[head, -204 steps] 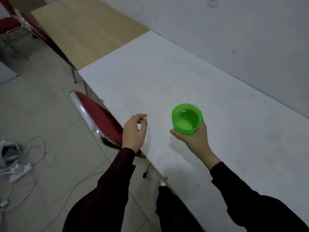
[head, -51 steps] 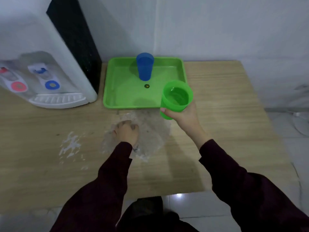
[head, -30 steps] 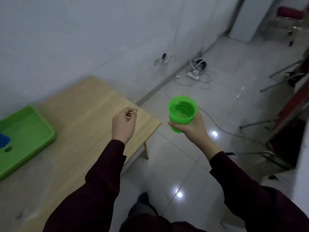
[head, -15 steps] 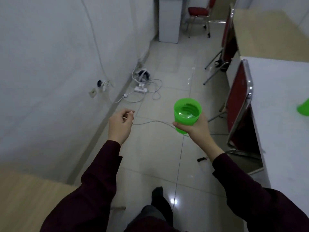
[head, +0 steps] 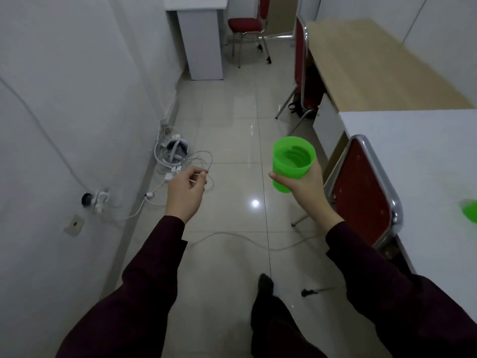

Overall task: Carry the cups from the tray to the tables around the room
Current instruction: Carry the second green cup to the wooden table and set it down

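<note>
The right hand (head: 307,184) grips a green cup (head: 293,162) upright over the floor, left of the white tabletop (head: 413,161). The left hand (head: 184,191) hangs loosely curled, holding nothing.

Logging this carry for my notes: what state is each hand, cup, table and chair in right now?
Right hand: gripping the green cup.
Green cup: upright, held over the floor, holding liquid.
Left hand: loosely curled, empty.
Second green cup: on the white table, cut off by the frame.
White table: bears that cup.
Wooden table: nothing visible on it.
Near red chair: pushed against the white table.
Floor cable: lying across the walkway.
</note>
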A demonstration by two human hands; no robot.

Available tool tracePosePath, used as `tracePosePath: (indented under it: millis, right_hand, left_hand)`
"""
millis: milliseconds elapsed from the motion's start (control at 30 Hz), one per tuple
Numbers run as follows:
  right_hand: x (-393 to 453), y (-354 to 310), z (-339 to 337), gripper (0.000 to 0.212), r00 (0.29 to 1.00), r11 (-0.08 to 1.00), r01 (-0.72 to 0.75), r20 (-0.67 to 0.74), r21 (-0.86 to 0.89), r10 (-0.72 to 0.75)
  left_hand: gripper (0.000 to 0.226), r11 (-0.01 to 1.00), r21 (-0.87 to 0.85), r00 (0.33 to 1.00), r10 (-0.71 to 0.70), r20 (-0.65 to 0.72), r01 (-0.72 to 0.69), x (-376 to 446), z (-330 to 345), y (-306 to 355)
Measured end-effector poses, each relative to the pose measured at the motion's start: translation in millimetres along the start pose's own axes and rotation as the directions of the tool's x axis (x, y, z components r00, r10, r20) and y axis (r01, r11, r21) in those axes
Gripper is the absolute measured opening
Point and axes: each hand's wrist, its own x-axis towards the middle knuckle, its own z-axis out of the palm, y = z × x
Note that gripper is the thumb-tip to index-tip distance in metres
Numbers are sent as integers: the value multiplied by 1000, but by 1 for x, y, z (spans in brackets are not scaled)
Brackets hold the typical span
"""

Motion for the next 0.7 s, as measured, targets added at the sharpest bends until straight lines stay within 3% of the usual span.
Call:
tracePosePath:
  millis: [433, 700]
  right_hand:
    - [305, 44, 9, 71, 998, 999, -3, -68, -44, 0]
    - [464, 92, 13, 73, 988, 997, 10, -152, -71, -21]
  left_hand:
    - [16, 998, -2, 997, 62, 56, -62, 289, 104, 51]
    - [18, 993, -20, 982, 122, 145, -120, 472, 197, 50]
